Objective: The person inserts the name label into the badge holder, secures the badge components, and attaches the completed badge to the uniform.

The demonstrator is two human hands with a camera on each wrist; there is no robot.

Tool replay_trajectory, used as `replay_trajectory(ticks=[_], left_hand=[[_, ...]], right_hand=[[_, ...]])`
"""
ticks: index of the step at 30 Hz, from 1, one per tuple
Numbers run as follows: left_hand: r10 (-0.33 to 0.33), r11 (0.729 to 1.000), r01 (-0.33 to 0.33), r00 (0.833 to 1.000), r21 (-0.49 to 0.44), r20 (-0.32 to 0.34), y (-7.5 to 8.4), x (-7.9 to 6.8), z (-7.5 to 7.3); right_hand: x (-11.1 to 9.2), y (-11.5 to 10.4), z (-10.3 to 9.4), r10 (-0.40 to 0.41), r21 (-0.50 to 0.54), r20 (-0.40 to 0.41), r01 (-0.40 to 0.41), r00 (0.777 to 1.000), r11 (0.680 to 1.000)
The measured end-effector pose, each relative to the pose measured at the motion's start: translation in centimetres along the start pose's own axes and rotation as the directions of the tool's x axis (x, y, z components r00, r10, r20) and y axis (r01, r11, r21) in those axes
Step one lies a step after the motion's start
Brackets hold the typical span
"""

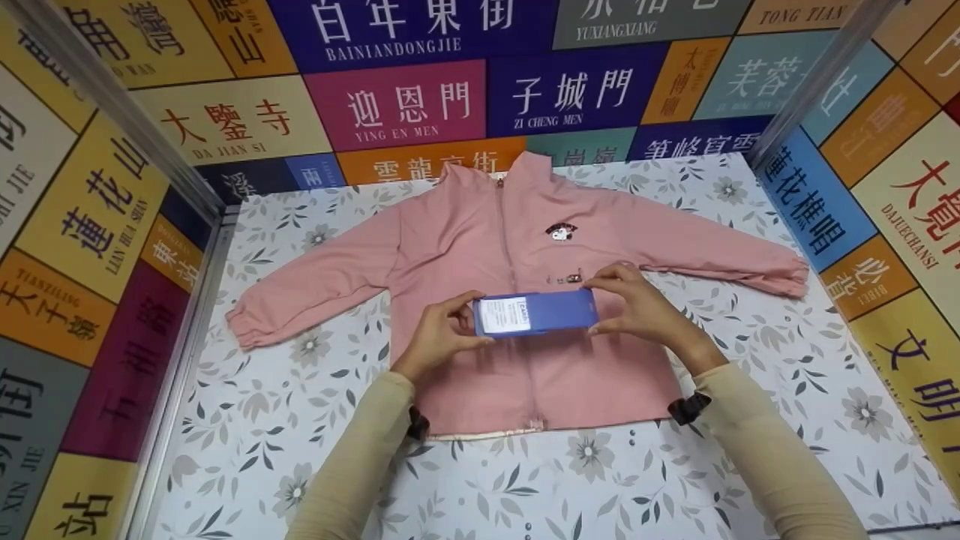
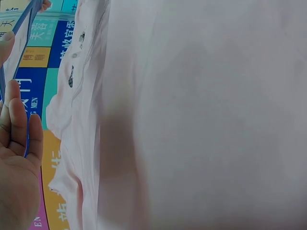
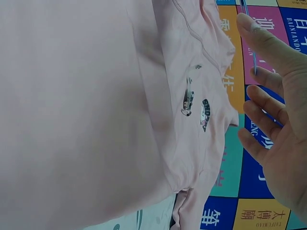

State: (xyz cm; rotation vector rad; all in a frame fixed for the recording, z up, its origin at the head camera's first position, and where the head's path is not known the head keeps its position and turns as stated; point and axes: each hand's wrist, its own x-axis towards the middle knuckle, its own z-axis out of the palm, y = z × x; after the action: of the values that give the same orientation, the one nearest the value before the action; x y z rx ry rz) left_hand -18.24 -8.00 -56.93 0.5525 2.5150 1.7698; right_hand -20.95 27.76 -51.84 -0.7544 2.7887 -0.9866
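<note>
Both hands hold a flat blue rectangular item with a white printed label (image 1: 537, 311) over the front of a pink zip jacket (image 1: 457, 360). My left hand (image 1: 442, 330) pinches its labelled left end between thumb and fingers. At the right end, the thumb and forefinger of my right hand (image 1: 637, 307) grip the corners. The left wrist view shows the item edge-on, tilted, beside the left hand (image 2: 19, 158). In the right wrist view only a thin blue edge shows near the right hand (image 3: 288, 110). The jacket lies face up, sleeves spread, zip closed down the middle.
A white tabletop with grey flowers and leaves (image 1: 592, 457) lies under the jacket. Panels of coloured blocks with Chinese lettering (image 1: 416, 105) stand at the back and both sides. Metal corner posts (image 1: 832, 67) join them. A small cartoon print (image 1: 560, 232) marks the jacket's chest.
</note>
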Motion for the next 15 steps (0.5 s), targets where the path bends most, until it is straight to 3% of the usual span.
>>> replay_trajectory(ticks=[15], left_hand=[[-0.003, 1.000, 0.003, 1.000, 0.027, -0.001, -0.11, -0.12, -0.15]], right_hand=[[-0.07, 0.10, -0.14, 0.015, -0.022, 0.006, -0.015, 1.000, 1.000]])
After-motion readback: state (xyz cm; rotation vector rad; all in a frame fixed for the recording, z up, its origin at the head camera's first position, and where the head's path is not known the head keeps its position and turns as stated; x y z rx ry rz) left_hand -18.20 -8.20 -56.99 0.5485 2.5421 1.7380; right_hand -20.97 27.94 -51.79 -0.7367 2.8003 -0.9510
